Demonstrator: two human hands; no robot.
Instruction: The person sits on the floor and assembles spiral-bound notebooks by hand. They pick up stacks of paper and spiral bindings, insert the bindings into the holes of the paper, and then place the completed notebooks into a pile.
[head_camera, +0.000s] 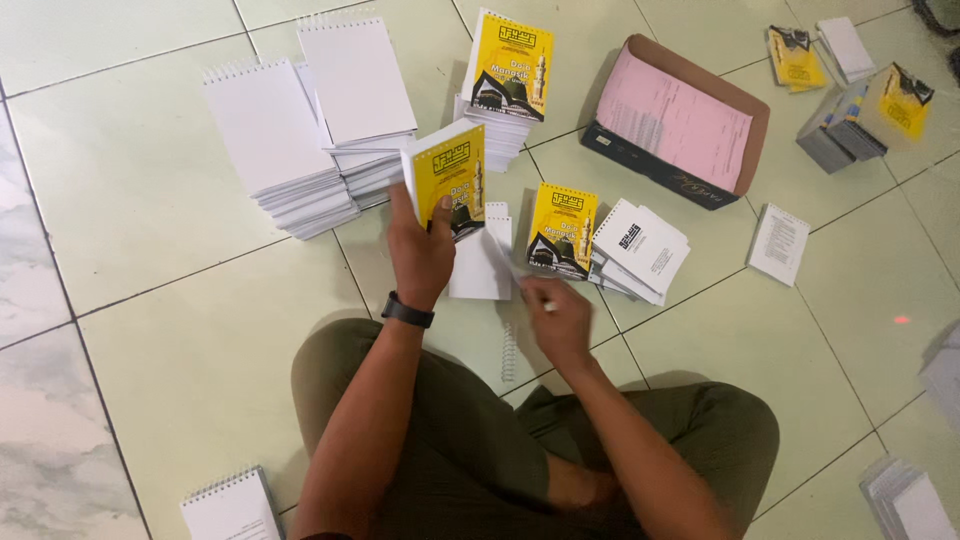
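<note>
My left hand (420, 250), with a black watch at the wrist, holds up a thick small booklet (447, 176) with a yellow and black cover. My right hand (556, 318) is lower and to the right, fingers closed on a thin clear sheet (503, 258) that runs up toward the booklet. Under them on the floor lies a white spiral-bound pad (480, 275). A loose wire spiral (508, 352) lies by my knee. A yellow-covered booklet stack (562, 230) and a white-covered stack (640, 250) sit just right of my hands.
Tall stacks of white spiral pads (275, 145) stand at the back left, a yellow-topped stack (508, 75) behind. An open box with pink paper (680, 120) lies back right. More booklets (870, 110) sit far right, a white sheet (780, 243) nearby, a pad (232, 508) bottom left.
</note>
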